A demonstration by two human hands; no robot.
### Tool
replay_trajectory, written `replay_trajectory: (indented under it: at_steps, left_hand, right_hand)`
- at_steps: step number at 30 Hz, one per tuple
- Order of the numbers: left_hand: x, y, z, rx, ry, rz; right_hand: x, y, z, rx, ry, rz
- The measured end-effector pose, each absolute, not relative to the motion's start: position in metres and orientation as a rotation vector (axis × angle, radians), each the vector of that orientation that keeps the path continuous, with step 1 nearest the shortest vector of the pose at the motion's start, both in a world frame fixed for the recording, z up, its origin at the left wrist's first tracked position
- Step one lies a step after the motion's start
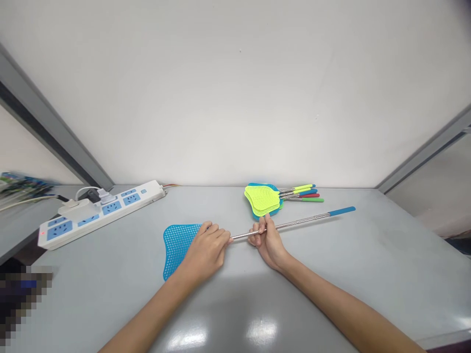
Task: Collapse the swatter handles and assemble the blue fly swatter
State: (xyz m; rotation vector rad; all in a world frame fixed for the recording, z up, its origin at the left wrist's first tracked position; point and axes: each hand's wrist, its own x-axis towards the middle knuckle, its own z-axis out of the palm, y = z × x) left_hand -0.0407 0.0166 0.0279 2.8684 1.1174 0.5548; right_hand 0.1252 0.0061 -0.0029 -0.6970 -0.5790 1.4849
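- Left hand (205,251) clamps the blue fly swatter (177,250) at its mesh head.
- Right hand (268,241) closes around the metal handle (298,221).
- More swatters (262,200) lie beyond on the counter (368,255).

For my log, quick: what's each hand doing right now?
Left hand: closed, holding the blue fly swatter at its neck.
Right hand: closed around the swatter's metal shaft.

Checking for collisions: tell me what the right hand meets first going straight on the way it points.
The stacked fly swatters, probably the lime-green mesh head, though depth is unclear. The right hand holds a steel swatter shaft.
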Motion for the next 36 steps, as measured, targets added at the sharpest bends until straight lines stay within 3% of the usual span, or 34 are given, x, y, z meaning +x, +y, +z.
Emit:
replay_trajectory:
  at_steps: [36]
  left_hand:
    - [-0.055, 0.024, 0.047, 2.854, 1.017, 0.501]
  right_hand:
    - [0.155, 0.006, 0.002, -1.039, -0.584, 1.451]
